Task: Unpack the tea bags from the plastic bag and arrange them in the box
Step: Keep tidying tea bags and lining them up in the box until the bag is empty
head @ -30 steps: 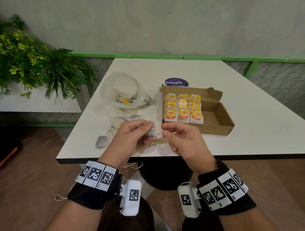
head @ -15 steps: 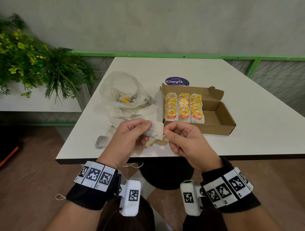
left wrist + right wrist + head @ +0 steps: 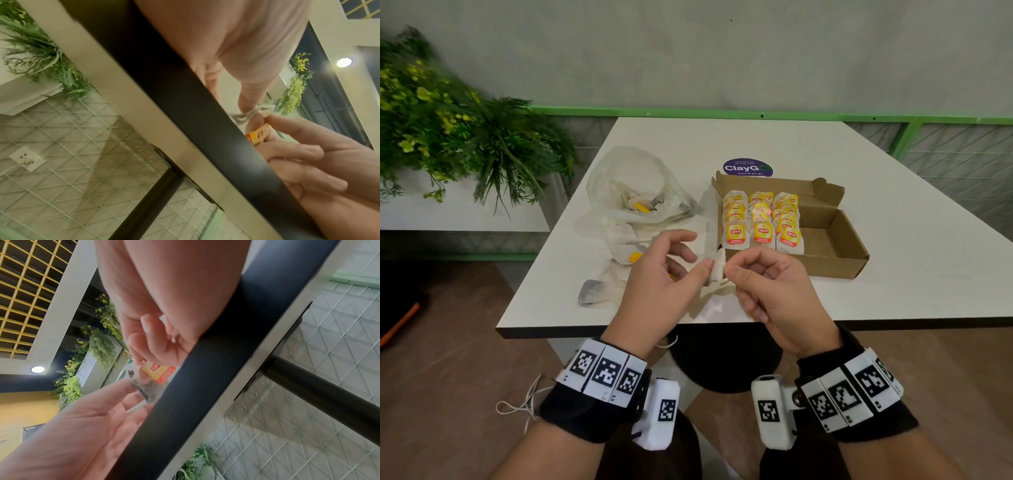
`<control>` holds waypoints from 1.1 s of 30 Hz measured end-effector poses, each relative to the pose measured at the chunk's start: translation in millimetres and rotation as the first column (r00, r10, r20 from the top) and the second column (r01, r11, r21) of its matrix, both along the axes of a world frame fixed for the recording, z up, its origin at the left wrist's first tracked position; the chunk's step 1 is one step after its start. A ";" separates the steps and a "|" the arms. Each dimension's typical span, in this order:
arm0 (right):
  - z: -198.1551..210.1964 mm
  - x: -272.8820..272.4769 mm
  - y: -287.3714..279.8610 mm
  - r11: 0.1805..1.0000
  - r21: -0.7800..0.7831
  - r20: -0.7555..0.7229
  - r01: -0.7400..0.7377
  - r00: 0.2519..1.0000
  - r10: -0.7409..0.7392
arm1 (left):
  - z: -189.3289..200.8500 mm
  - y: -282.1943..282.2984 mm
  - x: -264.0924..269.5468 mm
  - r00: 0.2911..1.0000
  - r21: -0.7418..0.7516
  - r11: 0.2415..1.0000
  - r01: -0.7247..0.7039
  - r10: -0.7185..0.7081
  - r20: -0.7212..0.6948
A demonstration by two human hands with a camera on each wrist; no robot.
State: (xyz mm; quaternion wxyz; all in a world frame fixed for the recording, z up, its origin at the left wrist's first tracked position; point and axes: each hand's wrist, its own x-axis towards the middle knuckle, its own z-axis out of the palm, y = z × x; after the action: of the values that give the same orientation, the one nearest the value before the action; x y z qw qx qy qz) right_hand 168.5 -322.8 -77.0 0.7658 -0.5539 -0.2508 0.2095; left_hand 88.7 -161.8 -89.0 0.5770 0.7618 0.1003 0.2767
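A white tea bag (image 3: 717, 268) is held over the table's near edge between both hands. My left hand (image 3: 697, 262) pinches its left side with the thumb, the other fingers spread upward. My right hand (image 3: 738, 265) pinches its right side; in the left wrist view its fingers hold the bag's yellow tag (image 3: 258, 135), which also shows in the right wrist view as the tag (image 3: 158, 371). The open cardboard box (image 3: 835, 240) lies just beyond, its left part filled with three rows of yellow-tagged tea bags (image 3: 762, 219). The clear plastic bag (image 3: 633, 185) lies to the left with tea bags inside.
Several loose tea bags (image 3: 619, 246) lie on the white table (image 3: 893, 192) between the plastic bag and my left hand. A purple sticker (image 3: 748, 168) sits behind the box. Plants (image 3: 458, 130) stand off the table's left side. The box's right half is bare.
The tea bag, held flat between the hands before, now stands edge-on and looks narrower. My left fingers have spread away from it. Both hands rose slightly toward the box.
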 end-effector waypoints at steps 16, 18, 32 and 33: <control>-1.5 -4.0 4.2 0.997 -0.027 0.075 0.069 0.995 -0.066 | 1.4 -12.1 -9.6 0.986 0.034 0.991 0.133 -0.136 0.098; -1.9 -4.0 4.7 0.997 -0.021 0.075 0.070 0.995 -0.068 | -0.3 -10.8 -8.4 0.989 0.051 0.993 0.109 -0.114 0.094; -2.2 -5.7 3.8 0.996 -0.036 0.110 0.078 0.991 -0.074 | -4.1 -9.4 -5.8 0.995 0.198 0.980 0.009 -0.028 0.094; -2.2 -5.5 3.7 0.996 -0.039 0.111 0.076 0.991 -0.071 | -4.0 -9.6 -5.5 0.995 0.212 0.977 0.012 -0.032 0.093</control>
State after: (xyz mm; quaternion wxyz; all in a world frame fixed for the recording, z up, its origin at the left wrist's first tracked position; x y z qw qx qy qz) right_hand 163.0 -319.1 -79.2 0.7458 -0.5900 -0.2673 0.1557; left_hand 83.2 -171.3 -92.9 0.4998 0.8059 0.0342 0.3156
